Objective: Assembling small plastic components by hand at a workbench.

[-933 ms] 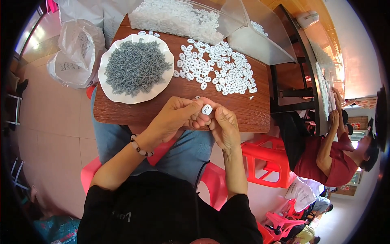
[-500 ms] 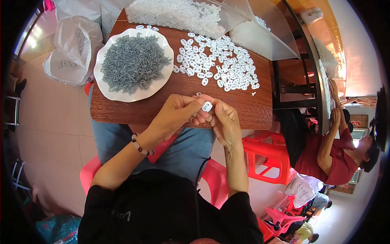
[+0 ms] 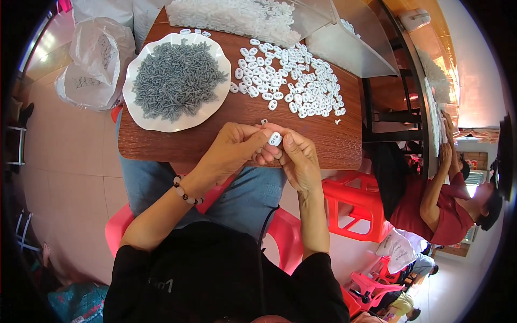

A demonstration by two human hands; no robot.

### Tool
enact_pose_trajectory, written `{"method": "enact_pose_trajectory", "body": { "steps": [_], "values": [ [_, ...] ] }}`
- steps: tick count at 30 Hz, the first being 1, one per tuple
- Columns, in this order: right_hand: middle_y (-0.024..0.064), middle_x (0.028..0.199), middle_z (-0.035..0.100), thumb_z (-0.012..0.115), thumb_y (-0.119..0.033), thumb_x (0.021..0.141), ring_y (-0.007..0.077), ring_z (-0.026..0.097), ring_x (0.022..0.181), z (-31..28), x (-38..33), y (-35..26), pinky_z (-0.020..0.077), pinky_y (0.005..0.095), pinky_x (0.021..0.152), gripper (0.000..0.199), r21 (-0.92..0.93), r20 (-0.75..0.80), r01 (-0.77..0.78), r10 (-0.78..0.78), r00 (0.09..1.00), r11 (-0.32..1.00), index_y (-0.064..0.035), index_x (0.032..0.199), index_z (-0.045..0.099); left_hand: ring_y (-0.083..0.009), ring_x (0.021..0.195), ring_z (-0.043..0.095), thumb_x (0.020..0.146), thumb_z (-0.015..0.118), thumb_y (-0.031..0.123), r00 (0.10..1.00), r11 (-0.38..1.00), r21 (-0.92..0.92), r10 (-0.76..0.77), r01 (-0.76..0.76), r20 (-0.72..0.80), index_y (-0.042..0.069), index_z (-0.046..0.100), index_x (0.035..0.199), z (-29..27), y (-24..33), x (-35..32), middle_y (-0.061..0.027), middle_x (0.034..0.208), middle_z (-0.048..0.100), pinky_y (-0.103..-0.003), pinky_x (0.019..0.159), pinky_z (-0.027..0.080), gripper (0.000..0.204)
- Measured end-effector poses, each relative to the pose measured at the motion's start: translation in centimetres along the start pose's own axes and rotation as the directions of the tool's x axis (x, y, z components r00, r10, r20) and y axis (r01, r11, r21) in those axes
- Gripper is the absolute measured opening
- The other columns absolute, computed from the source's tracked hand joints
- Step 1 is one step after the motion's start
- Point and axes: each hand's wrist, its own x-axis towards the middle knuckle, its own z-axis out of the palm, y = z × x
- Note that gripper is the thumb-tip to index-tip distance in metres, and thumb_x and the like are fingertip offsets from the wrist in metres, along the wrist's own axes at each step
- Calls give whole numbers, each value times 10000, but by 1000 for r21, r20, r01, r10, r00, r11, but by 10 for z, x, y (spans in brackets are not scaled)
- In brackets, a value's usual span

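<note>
My left hand (image 3: 236,148) and my right hand (image 3: 299,161) meet over the table's near edge. Both are closed, fingertips pinching a small white two-hole plastic piece (image 3: 275,139) that looks like a cord lock. Its holed face is turned up; fingers hide its lower part. Just beyond my left fingertips shows another small white part (image 3: 264,121); whether fingers or table bear it, I cannot tell. Many similar oval white pieces (image 3: 312,81) lie spread at the table's far right. A white scalloped plate (image 3: 130,107) at the left holds a heap of small grey spring-like pieces (image 3: 177,81).
Behind the pieces on the brown table (image 3: 334,145) stands a clear bin (image 3: 323,51) with translucent white parts. Left of the table are open white sacks (image 3: 81,89). A red stool (image 3: 353,207) stands at right, near a person in a red shirt (image 3: 431,207) working at another table.
My hands keep the same pinch on the white piece, with barely any shift. The whole view has tilted slightly. At right, the other person's hands have moved a little.
</note>
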Motion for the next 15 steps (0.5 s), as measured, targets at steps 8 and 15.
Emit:
{"method": "enact_pose_trajectory", "body": {
  "steps": [8,15],
  "values": [
    [203,1186,581,460,-307,976,178,626,918,0,1,0,521,301,825,472,51,10,-7,7,1000,999,93,1222,510,-78,618,575,943,548,252,1000,1000,-6,-9,9,1,-25,653,807,-1,0,0,-79,758,662,-198,597,461,326],
    [175,1065,627,453,-355,973,186,638,896,-8,0,3,531,293,822,500,43,-18,7,-6,1000,999,96,1171,535,-74,609,571,945,547,256,999,998,-48,-39,39,11,-26,656,812,-3,2,1,-65,732,648,-197,585,464,331]
  ]
}}
